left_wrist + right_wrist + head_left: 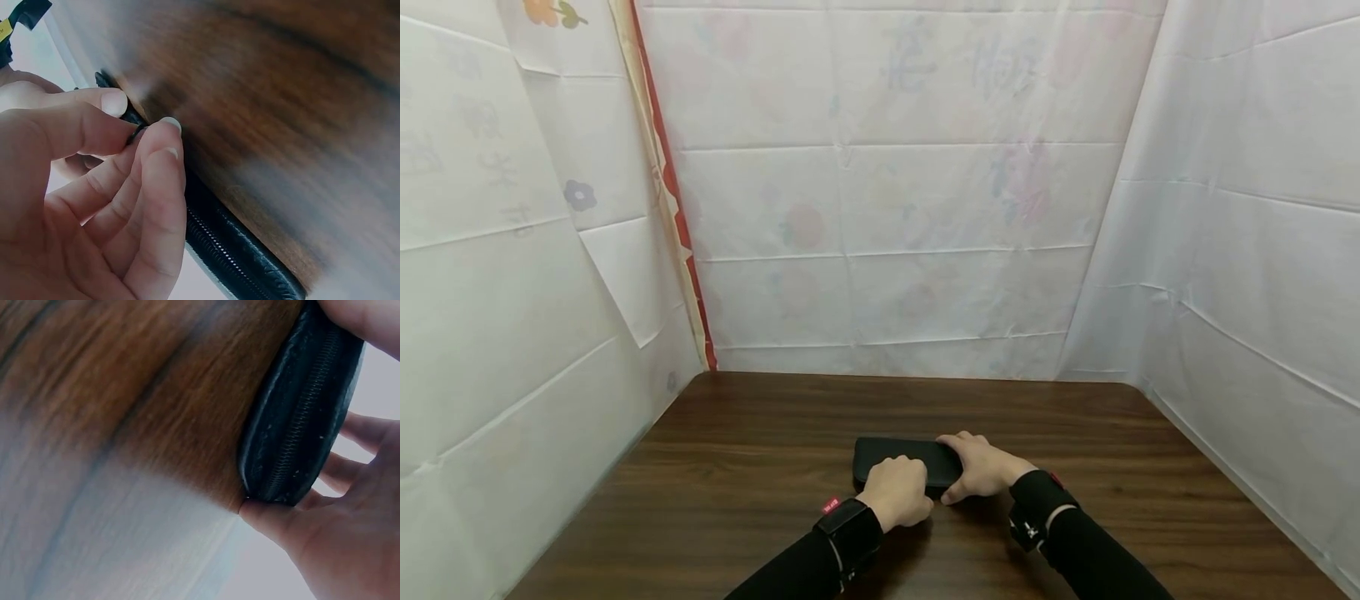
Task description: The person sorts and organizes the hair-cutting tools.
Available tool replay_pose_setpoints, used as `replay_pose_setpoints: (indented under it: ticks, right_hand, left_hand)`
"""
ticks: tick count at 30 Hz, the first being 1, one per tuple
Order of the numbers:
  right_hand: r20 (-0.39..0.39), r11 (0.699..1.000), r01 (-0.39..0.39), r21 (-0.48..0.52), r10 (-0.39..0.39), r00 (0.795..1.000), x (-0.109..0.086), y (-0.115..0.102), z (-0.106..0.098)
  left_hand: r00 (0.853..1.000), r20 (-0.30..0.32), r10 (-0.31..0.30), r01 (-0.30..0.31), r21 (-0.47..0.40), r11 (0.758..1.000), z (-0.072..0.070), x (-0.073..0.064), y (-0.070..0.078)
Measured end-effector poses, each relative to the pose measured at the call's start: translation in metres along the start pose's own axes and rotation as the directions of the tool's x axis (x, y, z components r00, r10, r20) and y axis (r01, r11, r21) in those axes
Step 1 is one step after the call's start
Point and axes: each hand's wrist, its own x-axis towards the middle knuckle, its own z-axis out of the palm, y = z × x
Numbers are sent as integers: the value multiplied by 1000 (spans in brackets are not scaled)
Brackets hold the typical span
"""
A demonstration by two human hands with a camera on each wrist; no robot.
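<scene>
A black zippered wallet [887, 450] lies on the brown wooden table in the head view, its long zipped edge facing me. My left hand [897, 490] is at that near edge, and in the left wrist view its thumb and fingertips pinch a small dark zipper pull [134, 132]. The zipper [215, 240] looks closed along the stretch that shows there. My right hand [985, 467] grips the wallet's right end, thumb at the near corner and fingers over the far side. The wallet's rounded end and zipper teeth [299, 419] show beside the thumb in the right wrist view.
The wooden table [737, 483] spreads around the wallet on all sides. White sheets with faint prints hang behind it [880, 200] and along the left and right. Black bands [852, 533] wrap both wrists.
</scene>
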Motion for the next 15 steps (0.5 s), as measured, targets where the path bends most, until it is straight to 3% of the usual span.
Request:
replay_pose_setpoints:
  ticks: [15]
  right_hand:
    - [-8, 1000, -10, 5, 10, 1000, -1, 1, 0]
  left_hand:
    - [1000, 1, 2, -2, -5, 1000, 0, 0, 1]
